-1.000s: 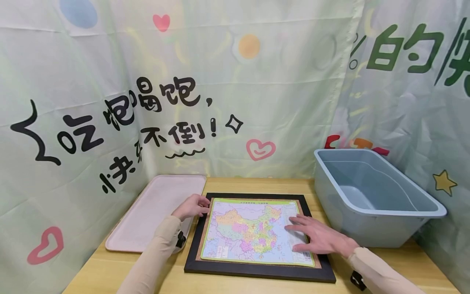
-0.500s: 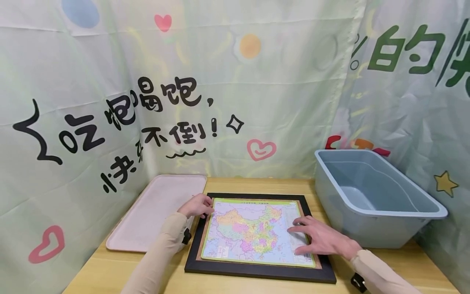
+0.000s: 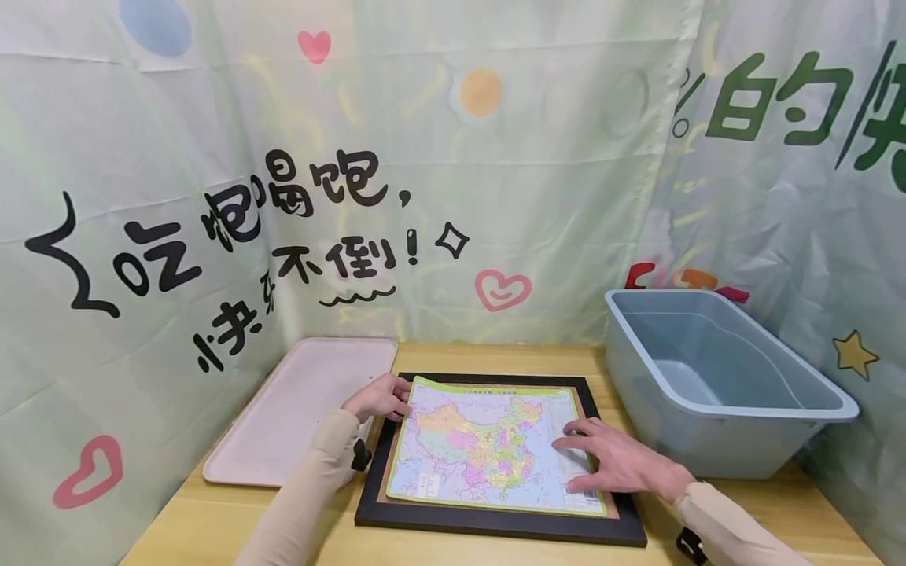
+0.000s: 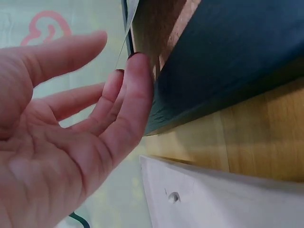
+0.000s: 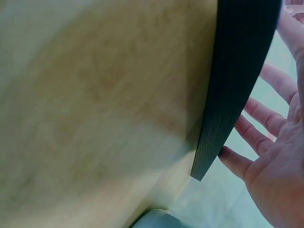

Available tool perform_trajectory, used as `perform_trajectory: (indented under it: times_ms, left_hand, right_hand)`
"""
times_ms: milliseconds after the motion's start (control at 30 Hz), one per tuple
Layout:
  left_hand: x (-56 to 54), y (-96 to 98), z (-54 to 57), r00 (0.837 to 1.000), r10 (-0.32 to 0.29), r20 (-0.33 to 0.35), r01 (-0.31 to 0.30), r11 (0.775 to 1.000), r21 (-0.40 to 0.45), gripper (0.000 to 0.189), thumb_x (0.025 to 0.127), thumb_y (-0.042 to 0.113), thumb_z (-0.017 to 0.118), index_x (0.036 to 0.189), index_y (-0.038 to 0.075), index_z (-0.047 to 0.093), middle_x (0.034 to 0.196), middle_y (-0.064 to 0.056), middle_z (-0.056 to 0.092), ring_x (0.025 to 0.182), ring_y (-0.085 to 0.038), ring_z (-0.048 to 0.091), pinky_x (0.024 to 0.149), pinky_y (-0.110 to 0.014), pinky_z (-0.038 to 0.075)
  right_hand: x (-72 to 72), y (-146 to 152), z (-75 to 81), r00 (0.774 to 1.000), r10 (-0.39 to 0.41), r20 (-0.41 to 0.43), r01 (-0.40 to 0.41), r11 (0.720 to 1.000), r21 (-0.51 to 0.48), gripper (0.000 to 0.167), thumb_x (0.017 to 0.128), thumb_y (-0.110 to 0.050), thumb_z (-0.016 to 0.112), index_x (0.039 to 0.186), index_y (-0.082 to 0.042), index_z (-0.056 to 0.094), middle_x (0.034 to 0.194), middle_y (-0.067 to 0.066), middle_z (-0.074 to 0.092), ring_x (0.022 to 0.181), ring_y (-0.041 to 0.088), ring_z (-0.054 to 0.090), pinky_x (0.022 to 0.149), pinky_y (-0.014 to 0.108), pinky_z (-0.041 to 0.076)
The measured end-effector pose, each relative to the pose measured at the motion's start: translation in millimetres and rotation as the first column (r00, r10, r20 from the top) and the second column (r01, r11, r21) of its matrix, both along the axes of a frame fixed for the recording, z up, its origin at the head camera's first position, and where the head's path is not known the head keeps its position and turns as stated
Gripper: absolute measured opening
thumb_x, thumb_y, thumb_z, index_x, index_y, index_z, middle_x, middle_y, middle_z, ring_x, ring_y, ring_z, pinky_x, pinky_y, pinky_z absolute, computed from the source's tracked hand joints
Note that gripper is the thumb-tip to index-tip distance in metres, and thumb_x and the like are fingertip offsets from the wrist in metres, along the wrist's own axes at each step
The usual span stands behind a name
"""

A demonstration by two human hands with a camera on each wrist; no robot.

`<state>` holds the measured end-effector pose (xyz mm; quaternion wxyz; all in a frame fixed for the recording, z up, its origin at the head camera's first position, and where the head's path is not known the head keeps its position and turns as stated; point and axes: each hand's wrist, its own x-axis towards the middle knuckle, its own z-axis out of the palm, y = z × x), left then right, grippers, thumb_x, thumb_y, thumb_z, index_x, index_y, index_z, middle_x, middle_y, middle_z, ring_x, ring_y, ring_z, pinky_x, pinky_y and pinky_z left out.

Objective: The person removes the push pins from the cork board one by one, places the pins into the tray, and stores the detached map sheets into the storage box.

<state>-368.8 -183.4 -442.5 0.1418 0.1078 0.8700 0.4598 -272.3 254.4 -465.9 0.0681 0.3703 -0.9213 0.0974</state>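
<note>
A printed map sheet with a green border lies in a black picture frame; its far-left corner is raised and bent. My left hand is at that corner. In the left wrist view, the fingertips of my left hand are at the sheet's thin edge, and the thumb stands apart from them. My right hand has its fingers spread on the right side of the map. From the right wrist, my right hand shows beyond the frame's dark side, its fingertips partly hidden.
A pale pink tray lies left of the frame. At the right stands a deep grey-blue tub. All rest on a wooden table, with a printed curtain behind and at the sides.
My left hand has shifted slightly right onto the map's far-left corner, which has risen from flat. My right hand has drawn slightly right and its fingers are more bent.
</note>
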Motion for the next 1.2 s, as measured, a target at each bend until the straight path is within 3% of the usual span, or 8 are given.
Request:
perform_trajectory:
  times_ms: [233, 433, 633, 767, 933, 1033, 1200]
  left_hand:
    - [3.2, -2.3, 2.3, 0.995, -0.067, 0.076, 0.060, 0.995, 0.085, 0.082, 0.081, -0.010, 0.070, 0.151, 0.000, 0.030, 0.106, -0.020, 0.055, 0.084, -0.023, 0.064, 0.068, -0.040, 0.059]
    - [5.4, -4.4, 4.6, 0.985, -0.113, 0.128, 0.090, 0.981, 0.174, 0.090, 0.082, -0.014, 0.066, 0.156, 0.011, 0.021, 0.100, -0.016, 0.049, 0.083, -0.024, 0.062, 0.068, -0.042, 0.059]
    - [7.4, -6.8, 3.1, 0.984, -0.107, 0.139, 0.080, 0.978, 0.192, 0.096, 0.082, -0.015, 0.064, 0.158, 0.017, 0.015, 0.093, -0.014, 0.047, 0.077, -0.024, 0.060, 0.065, -0.042, 0.059]
    - [9.2, -7.7, 1.6, 0.987, -0.088, 0.135, 0.061, 0.980, 0.189, 0.090, 0.084, -0.013, 0.064, 0.157, 0.011, 0.017, 0.093, -0.014, 0.048, 0.078, -0.025, 0.061, 0.067, -0.041, 0.059]
    - [14.7, -10.5, -0.3, 0.992, -0.045, 0.122, 0.024, 0.985, 0.174, 0.062, 0.084, -0.012, 0.063, 0.140, -0.007, 0.036, 0.096, -0.015, 0.048, 0.080, -0.025, 0.061, 0.066, -0.039, 0.059]
    - [17.1, -11.5, -1.2, 0.992, -0.034, 0.120, 0.012, 0.983, 0.184, 0.048, 0.084, -0.013, 0.062, 0.129, -0.008, 0.043, 0.096, -0.016, 0.049, 0.078, -0.025, 0.061, 0.064, -0.039, 0.059]
    - [19.0, -9.5, -2.7, 0.992, -0.058, 0.116, 0.032, 0.977, 0.212, 0.041, 0.086, -0.011, 0.059, 0.123, -0.003, 0.043, 0.092, -0.014, 0.050, 0.073, -0.024, 0.062, 0.060, -0.038, 0.057]
  right_hand:
    - [0.5, 2, -0.4, 1.000, -0.009, 0.000, 0.009, 1.000, -0.002, 0.064, 0.081, -0.071, 0.061, 0.126, -0.025, 0.066, 0.126, 0.005, 0.057, 0.111, 0.023, 0.053, 0.089, 0.044, 0.048]
    - [1.7, 2, -0.1, 1.000, -0.002, -0.003, 0.002, 1.000, -0.008, 0.064, 0.082, -0.069, 0.062, 0.126, -0.024, 0.066, 0.126, 0.006, 0.058, 0.111, 0.025, 0.054, 0.092, 0.048, 0.047]
    - [2.4, 2, 1.2, 1.000, -0.004, 0.013, 0.004, 1.000, -0.011, 0.064, 0.082, -0.069, 0.061, 0.128, -0.025, 0.064, 0.127, 0.005, 0.057, 0.112, 0.024, 0.053, 0.089, 0.044, 0.048]
    - [2.9, 1, 1.8, 1.000, -0.005, 0.012, 0.006, 1.000, -0.009, 0.064, 0.082, -0.069, 0.061, 0.127, -0.025, 0.065, 0.127, 0.005, 0.057, 0.111, 0.024, 0.054, 0.088, 0.043, 0.048]
    - [2.5, -1, 2.0, 1.000, 0.001, 0.027, 0.000, 1.000, -0.015, 0.064, 0.083, -0.069, 0.061, 0.128, -0.025, 0.064, 0.128, 0.006, 0.057, 0.112, 0.025, 0.054, 0.089, 0.043, 0.048]
    - [2.4, -2, 1.7, 1.000, -0.001, 0.029, 0.001, 1.000, -0.014, 0.064, 0.083, -0.069, 0.060, 0.128, -0.024, 0.064, 0.128, 0.006, 0.057, 0.113, 0.025, 0.054, 0.089, 0.043, 0.048]
    - [3.4, -1, 0.3, 1.000, -0.007, 0.018, 0.007, 1.000, -0.020, 0.063, 0.083, -0.068, 0.061, 0.127, -0.024, 0.065, 0.128, 0.006, 0.058, 0.112, 0.025, 0.055, 0.089, 0.043, 0.048]
